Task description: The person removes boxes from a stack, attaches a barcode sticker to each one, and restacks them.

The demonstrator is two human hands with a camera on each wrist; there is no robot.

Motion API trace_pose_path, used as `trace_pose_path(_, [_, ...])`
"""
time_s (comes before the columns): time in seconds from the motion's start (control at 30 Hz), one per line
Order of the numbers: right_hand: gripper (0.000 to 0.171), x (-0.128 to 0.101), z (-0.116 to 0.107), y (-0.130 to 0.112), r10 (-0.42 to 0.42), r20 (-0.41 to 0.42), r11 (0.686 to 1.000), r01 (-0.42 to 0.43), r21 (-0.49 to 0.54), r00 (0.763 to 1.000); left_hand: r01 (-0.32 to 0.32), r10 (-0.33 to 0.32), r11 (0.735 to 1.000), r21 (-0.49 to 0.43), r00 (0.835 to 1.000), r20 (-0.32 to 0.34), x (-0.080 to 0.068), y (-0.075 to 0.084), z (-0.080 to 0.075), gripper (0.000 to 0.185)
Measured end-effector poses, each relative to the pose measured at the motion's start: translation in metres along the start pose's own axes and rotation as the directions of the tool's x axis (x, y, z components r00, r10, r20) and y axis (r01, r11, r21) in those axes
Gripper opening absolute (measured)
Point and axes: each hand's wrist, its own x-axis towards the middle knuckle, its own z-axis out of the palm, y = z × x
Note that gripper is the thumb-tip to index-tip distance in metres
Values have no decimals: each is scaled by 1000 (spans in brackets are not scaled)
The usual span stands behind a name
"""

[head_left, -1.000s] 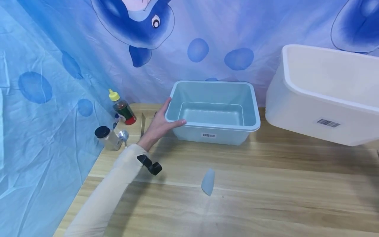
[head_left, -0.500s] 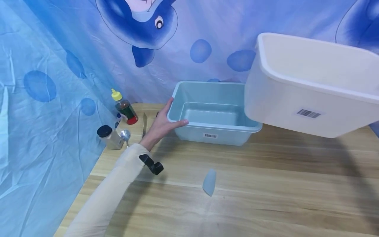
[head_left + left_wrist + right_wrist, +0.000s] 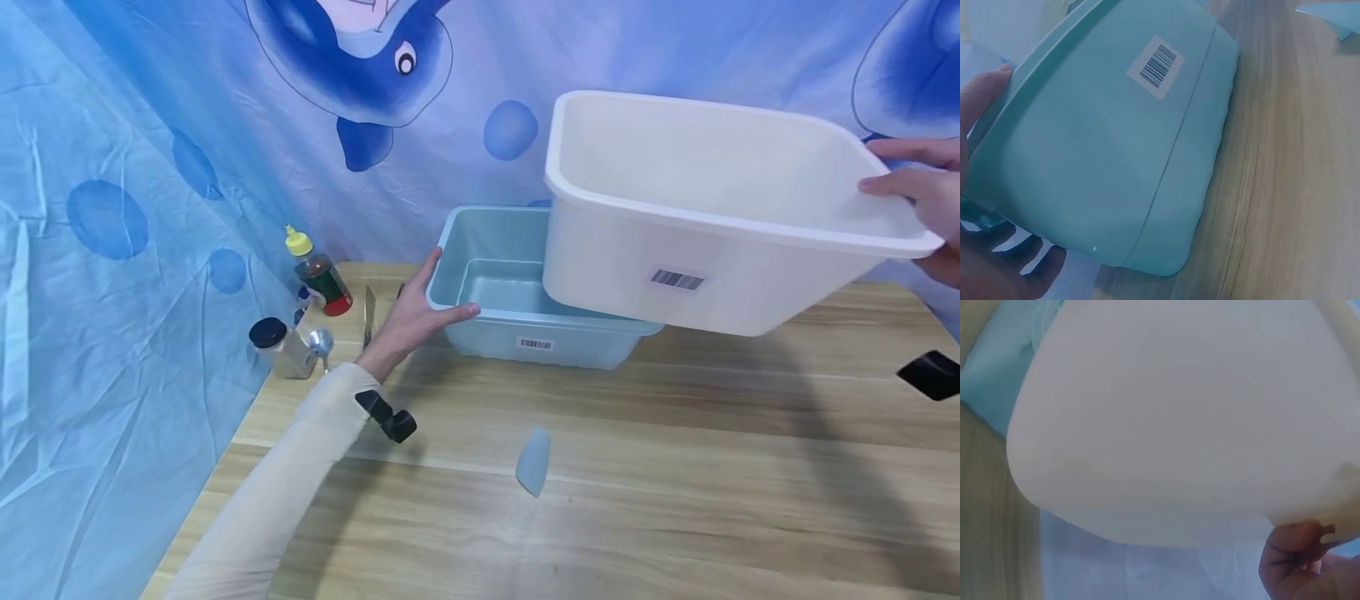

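Observation:
A light blue plastic bin (image 3: 525, 317) stands on the wooden table (image 3: 675, 467) against the backdrop. My left hand (image 3: 408, 321) rests at its front left corner, thumb along the front rim and fingers straight up the left side. In the left wrist view the blue bin (image 3: 1116, 156) fills the frame, with my left hand (image 3: 988, 187) at its corner. My right hand (image 3: 911, 196) grips the right rim of a white bin (image 3: 697, 233), fingers over the edge. The white bin hangs tilted in the air over the blue bin's right half. Seen from the right wrist, the white bin (image 3: 1172, 419) hides most else.
At the table's left edge stand a yellow-capped bottle (image 3: 318, 275), a black-lidded jar (image 3: 277, 346), a spoon (image 3: 321, 342) and a knife (image 3: 368, 312). A small pale blue piece (image 3: 532, 461) lies mid-table. A blue printed curtain (image 3: 112, 208) closes the left and back.
The white bin has moved left through the air and now overlaps the blue bin. My right hand has come into view on its rim. My left hand has stayed put.

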Motion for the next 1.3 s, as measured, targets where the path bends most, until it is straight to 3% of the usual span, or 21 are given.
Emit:
trace_pose_path(0.03, [18, 4, 4, -5, 125, -13, 984, -123, 127, 992, 1, -1, 1000, 2, 1000, -2, 0, 0, 0, 108])
trace_pose_path(0.07, [28, 6, 9, -10, 247, -44, 952, -234, 198, 968, 2, -2, 1000, 2, 1000, -2, 0, 0, 0, 108])
trace_pose_path(0.13, [35, 8, 19, -12, 220, -35, 970, -215, 113, 975, 2, -2, 1000, 6, 1000, -3, 0, 0, 0, 107])
trace_pose_path(0.2, [44, 9, 28, -17, 244, -40, 969, -245, -20, 969, 4, -4, 1000, 15, 1000, -2, 0, 0, 0, 107])
trace_pose_path(0.27, [53, 9, 37, -24, 289, -57, 936, -295, -190, 956, 8, -8, 1000, 29, 1000, -1, -1, -1, -1, 107])
trace_pose_path(0.37, [56, 14, 51, -32, 325, -61, 911, -330, -249, 944, 25, -25, 998, 58, 1000, -2, -2, -2, -2, 109])
trace_pose_path(0.53, [59, 24, 71, -43, 357, -49, 921, -361, -145, 933, 35, -34, 996, 85, 999, -6, -3, -3, -2, 109])
trace_pose_path(0.8, [60, 30, 87, -55, 375, 38, 927, -376, -7, 926, -5, 6, 996, 94, 1000, -5, -2, -1, 0, 109])
trace_pose_path(1.03, [57, 36, 108, -49, 353, 80, 923, -361, 136, 932, -85, 85, 994, 64, 996, 2, -1, -2, 2, 103])
trace_pose_path(1.3, [56, 30, 122, -39, 362, 99, 929, -368, 42, 927, -107, 107, 994, 35, 994, 4, -1, -1, 5, 98])
